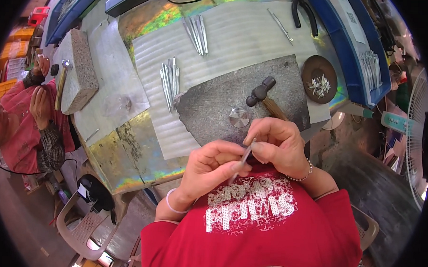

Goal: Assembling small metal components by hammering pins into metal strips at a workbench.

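Note:
Close in front of my red shirt, both hands meet on one slim silver metal rod [245, 157]. My left hand [207, 167] is closed round its lower part, thumb laid along it. At its upper end my right hand [281, 145] pinches with thumb and fingertips; whether a small piece is in that pinch is hidden. Just beyond lies a dark stone slab [210, 104]. On it rest a round shiny metal disc [239, 117] and a hammer [260, 91], whose wooden handle runs behind my right hand. A brown bowl [312, 64] of small silver pieces sits right of the slab.
Two bunches of silver rods [197, 35] lie on white foam sheeting [145, 59]. Black-handled pliers [302, 15] and a single rod [279, 25] are at the far right. Blue bins [344, 43] edge the table. Left, another person sits by a granite block [80, 73]; a fan [419, 137] stands right.

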`<action>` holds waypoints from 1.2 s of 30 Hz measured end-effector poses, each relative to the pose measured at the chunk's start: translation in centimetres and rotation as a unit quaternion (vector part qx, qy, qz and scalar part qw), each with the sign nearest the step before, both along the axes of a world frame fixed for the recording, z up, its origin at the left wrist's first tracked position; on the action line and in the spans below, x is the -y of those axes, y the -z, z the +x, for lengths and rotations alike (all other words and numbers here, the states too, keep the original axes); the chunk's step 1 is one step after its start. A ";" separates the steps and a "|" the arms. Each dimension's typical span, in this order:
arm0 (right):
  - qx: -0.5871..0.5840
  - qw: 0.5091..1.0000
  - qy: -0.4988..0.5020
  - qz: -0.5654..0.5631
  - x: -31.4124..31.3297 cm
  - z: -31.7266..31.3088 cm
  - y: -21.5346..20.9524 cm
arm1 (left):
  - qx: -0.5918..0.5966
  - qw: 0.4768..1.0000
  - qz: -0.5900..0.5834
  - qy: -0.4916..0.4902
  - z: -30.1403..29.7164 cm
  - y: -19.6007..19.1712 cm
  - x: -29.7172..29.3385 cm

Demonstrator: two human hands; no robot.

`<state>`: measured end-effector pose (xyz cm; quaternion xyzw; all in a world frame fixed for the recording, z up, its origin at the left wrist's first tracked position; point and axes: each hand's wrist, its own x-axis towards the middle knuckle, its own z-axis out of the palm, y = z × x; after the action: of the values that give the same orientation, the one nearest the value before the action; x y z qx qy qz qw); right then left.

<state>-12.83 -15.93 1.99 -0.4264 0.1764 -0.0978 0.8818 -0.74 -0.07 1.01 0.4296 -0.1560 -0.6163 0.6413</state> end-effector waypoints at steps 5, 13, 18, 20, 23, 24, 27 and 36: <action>-0.014 0.998 -0.045 0.037 0.0 -0.1 -0.1 | -0.011 0.999 -0.019 0.040 0.0 0.0 0.2; -0.032 0.998 -0.008 -0.049 -0.2 0.1 0.4 | -0.040 0.998 0.016 0.038 -0.4 -0.2 0.7; -0.038 0.997 -0.017 -0.066 -0.1 0.3 0.8 | -0.052 0.997 0.004 0.053 -0.2 0.1 0.7; -0.046 0.997 -0.020 -0.060 -0.2 0.4 0.8 | -0.055 0.997 0.007 0.053 -0.3 0.1 0.7; -0.059 0.997 -0.019 -0.048 -0.1 0.7 0.5 | -0.069 0.997 -0.004 0.043 -0.3 0.3 0.8; -0.067 0.997 -0.029 -0.039 0.0 0.8 0.3 | -0.074 0.996 -0.012 0.043 -0.3 0.5 0.7; -0.080 0.995 -0.051 -0.024 0.2 0.9 0.1 | -0.085 0.995 -0.020 0.042 -0.3 0.6 0.7; -0.094 0.993 -0.039 0.053 -0.4 0.4 0.2 | -0.125 0.988 -0.020 0.090 0.0 0.8 0.7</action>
<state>-12.40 -15.49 1.77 -0.3930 0.2468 -0.0131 0.8857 -0.72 -0.74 0.19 0.3206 -0.1252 -0.7170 0.6062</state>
